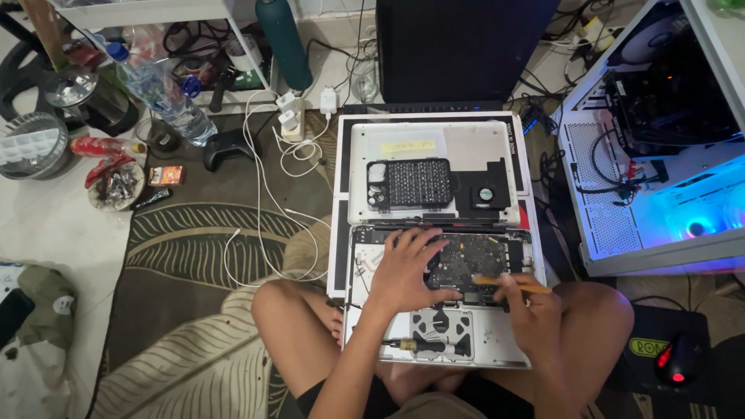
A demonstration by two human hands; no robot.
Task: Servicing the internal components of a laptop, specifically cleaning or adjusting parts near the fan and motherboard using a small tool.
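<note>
An opened silver laptop (497, 353) lies bottom-up on my crossed legs, its dark circuit board (473, 260) exposed. My left hand (407, 268) rests spread on the laptop's inside, fingers over the board's left part. My right hand (528, 306) is closed on a thin yellow-orange tool (504, 283) whose tip points left at the board's lower edge. A black-handled screwdriver (423, 345) lies on the laptop near its front edge. Behind the laptop the removed bottom cover (481, 143) carries a black screwdriver bit case (411, 185) and a small black fan (485, 194).
A white open computer case (621, 202) with blue lighting stands at the right. A dark monitor (458, 46) is straight ahead. White charger cables (272, 194), a game controller (229, 146), a plastic bottle (167, 97) and clutter lie on the patterned rug at left. A mouse (679, 358) sits lower right.
</note>
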